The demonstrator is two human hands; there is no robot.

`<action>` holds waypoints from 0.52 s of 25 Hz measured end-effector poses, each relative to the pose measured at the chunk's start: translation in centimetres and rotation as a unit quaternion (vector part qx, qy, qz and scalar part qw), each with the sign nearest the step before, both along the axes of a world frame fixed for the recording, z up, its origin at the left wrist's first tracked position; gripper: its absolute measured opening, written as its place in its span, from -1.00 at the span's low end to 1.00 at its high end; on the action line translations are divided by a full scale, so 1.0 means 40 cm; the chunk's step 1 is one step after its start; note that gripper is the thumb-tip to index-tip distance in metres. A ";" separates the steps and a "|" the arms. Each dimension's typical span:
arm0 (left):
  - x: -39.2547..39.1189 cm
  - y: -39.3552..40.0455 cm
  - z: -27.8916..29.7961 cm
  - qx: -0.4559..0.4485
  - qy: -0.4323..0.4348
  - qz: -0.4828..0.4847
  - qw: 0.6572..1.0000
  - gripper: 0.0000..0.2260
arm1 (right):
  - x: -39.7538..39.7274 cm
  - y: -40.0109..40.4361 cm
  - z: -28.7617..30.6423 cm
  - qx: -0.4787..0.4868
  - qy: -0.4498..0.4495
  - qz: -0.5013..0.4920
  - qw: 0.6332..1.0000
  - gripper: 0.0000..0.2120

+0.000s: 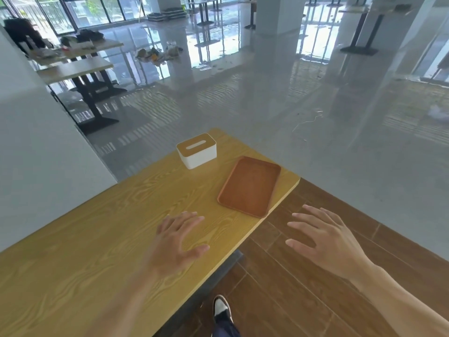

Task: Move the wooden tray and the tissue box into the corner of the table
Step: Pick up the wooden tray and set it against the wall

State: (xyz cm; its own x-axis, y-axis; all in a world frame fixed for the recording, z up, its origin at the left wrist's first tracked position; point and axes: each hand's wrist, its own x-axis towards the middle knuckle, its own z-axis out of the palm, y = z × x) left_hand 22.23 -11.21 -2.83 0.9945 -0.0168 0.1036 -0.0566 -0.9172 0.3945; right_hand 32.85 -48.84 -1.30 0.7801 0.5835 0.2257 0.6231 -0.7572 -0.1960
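Table [97, 239]: a yellow wood-grain top that runs from the lower left up to a rounded far corner; its right edge cuts diagonally down toward a shoe [221, 308] on the brown plank floor.
Left hand [176, 242]: spread flat, palm down, fingers apart and thumb out to the right; it sits over the tabletop near the right edge and grips nothing. Whether the palm rests on the wood or hangs just above it, I cannot tell.
Tissue box [197, 152]: white body with a wooden lid and a slot in the top; upright on the table near the far corner, apart from both hands. No tissue shows in the slot.
Wooden tray [250, 186]: reddish-brown, shallow, rounded corners; flat on the table along the right edge, just right of and nearer than the tissue box, not touching it. Nothing lies in it.
Right hand [323, 237]: open, fingers spread and pointing left, palm down; it hangs beyond the table's right edge over the plank floor, near the tray's close corner but clear of it, and grips nothing.
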 end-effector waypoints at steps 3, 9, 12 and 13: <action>0.071 0.024 -0.021 -0.008 0.000 0.003 1.000 -0.32 | 0.075 0.043 -0.022 -0.012 0.007 0.016 1.000 -0.44; 0.261 0.105 -0.045 -0.020 0.011 0.014 1.000 -0.28 | 0.288 0.148 -0.046 -0.028 0.016 0.029 0.999 -0.45; 0.336 0.161 -0.074 -0.025 0.030 0.015 0.999 -0.25 | 0.392 0.218 -0.059 -0.027 0.018 0.036 0.999 -0.45; 0.357 0.180 -0.089 -0.020 0.035 0.015 0.999 -0.25 | 0.419 0.239 -0.068 -0.030 0.024 0.037 0.999 -0.45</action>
